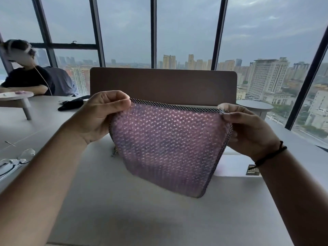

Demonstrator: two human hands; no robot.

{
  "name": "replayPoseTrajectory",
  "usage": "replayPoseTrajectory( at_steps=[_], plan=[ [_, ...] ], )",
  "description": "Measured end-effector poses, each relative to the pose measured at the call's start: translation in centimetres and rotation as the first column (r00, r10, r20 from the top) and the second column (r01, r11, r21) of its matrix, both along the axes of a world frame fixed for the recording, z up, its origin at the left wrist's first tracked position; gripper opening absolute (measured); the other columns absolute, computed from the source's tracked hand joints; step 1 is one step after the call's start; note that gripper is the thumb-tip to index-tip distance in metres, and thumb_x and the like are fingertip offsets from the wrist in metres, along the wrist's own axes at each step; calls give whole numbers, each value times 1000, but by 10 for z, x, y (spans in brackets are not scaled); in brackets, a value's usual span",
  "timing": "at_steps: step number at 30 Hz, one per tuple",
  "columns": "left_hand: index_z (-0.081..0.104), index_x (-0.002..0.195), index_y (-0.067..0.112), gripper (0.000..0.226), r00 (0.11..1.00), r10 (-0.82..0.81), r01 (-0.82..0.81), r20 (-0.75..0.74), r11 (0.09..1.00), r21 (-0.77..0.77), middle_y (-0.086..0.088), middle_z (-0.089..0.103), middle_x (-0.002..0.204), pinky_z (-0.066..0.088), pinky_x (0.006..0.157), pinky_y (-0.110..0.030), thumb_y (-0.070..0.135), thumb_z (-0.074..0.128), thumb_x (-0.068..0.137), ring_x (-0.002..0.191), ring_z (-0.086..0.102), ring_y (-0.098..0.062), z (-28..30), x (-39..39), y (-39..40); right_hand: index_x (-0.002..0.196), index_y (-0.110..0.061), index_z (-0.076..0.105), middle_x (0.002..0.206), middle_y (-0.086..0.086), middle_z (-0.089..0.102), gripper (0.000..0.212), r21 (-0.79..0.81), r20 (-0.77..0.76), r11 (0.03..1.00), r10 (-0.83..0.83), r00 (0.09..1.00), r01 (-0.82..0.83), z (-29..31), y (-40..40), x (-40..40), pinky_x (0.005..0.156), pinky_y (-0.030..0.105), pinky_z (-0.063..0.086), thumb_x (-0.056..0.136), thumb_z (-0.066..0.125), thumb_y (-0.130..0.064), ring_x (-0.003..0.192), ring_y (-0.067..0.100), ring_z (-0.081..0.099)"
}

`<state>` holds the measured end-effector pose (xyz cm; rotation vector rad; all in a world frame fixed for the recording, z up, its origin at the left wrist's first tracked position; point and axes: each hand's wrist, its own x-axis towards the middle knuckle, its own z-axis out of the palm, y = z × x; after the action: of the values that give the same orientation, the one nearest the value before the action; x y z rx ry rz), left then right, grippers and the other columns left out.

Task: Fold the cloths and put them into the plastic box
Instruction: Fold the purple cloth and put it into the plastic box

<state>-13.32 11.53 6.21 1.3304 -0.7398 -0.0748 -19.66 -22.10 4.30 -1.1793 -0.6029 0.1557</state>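
A pink waffle-weave cloth (168, 144) with a dark checked border hangs in the air above the table. My left hand (101, 114) pinches its top left corner. My right hand (248, 128) pinches its top right corner, so the top edge is stretched level between them. The cloth's lower part droops to a point at the lower right. Behind the cloth, a translucent plastic box (234, 166) with a dark label sits on the table, mostly hidden by the cloth and my right wrist.
The pale table (142, 219) runs under the cloth. A brown divider panel (163, 82) stands at its far edge. Glasses (16, 162) lie at the left, a black item (71, 104) farther back. A person sits at the far left by a small round stand (16, 96).
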Motion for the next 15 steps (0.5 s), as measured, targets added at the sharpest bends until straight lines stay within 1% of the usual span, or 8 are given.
replayPoseTrajectory(
  at_steps=[2, 4, 6, 8, 10, 12, 14, 15],
  plan=[
    [77, 72, 19, 35, 998, 30, -31, -57, 999, -17, 7, 71, 69, 53, 60, -13, 38, 93, 48, 62, 63, -3, -3, 6, -1, 86, -13, 70, 62, -3, 57, 16, 9, -33, 994, -108, 994, 108, 2, 5, 7, 36, 16, 23, 71, 75, -15, 41, 4, 38],
    [76, 74, 16, 24, 987, 93, -91, -132, 996, 21, 4, 69, 68, 51, 56, -14, 32, 84, 58, 59, 61, -4, -14, 18, -1, 92, -7, 68, 66, 0, 58, 15, -40, -86, 954, -301, 950, 298, -3, 13, 17, 35, 14, 30, 78, 66, -7, 44, 6, 41],
    [73, 80, 12, 18, 960, 183, -164, -211, 981, 106, -1, 67, 71, 49, 51, -16, 25, 78, 69, 57, 58, -8, -35, 31, -3, 99, 2, 68, 73, 9, 61, 17, -107, -139, 883, -469, 872, 457, -16, 20, 31, 41, 15, 43, 84, 61, 4, 51, 10, 49],
    [71, 89, 6, 13, 916, 299, -243, -268, 944, 224, -8, 65, 75, 48, 45, -18, 16, 73, 81, 55, 57, -12, -67, 46, -5, 95, 1, 71, 74, 14, 63, 14, -247, -132, 776, -620, 773, 581, -39, 26, 45, 48, 20, 47, 84, 65, 6, 55, 15, 51],
    [71, 88, 6, 5, 878, 435, -339, -199, 860, 382, -10, 62, 72, 40, 39, -16, 11, 71, 86, 50, 51, -13, -102, 58, -5, 83, -10, 75, 63, 10, 60, 14, -428, -36, 634, -725, 688, 645, -71, 26, 60, 46, 20, 40, 81, 70, 3, 47, 12, 45],
    [71, 84, 10, 4, 857, 503, -395, -115, 783, 481, -3, 60, 62, 33, 38, -13, 8, 71, 88, 47, 44, -9, -133, 64, -6, 72, -20, 76, 57, 2, 62, 15, -556, 108, 472, -775, 623, 684, -102, 28, 71, 46, 20, 39, 78, 75, -6, 45, 12, 46],
    [70, 85, 10, 6, 840, 533, -414, -100, 750, 516, 7, 55, 45, 28, 34, -14, 5, 70, 88, 36, 37, -4, -157, 65, -7, 72, -25, 77, 60, -8, 67, 9, -622, 269, 318, -771, 577, 715, -126, 30, 78, 59, 16, 46, 74, 74, -16, 57, 5, 57],
    [70, 87, 8, 3, 832, 547, -427, -94, 739, 521, 7, 52, 40, 28, 33, -15, 5, 70, 89, 32, 36, -4, -166, 63, -8, 71, -23, 75, 62, -9, 67, 10, -637, 302, 288, -760, 576, 715, -132, 35, 77, 62, 9, 45, 75, 73, -13, 57, -4, 57]
  ],
)
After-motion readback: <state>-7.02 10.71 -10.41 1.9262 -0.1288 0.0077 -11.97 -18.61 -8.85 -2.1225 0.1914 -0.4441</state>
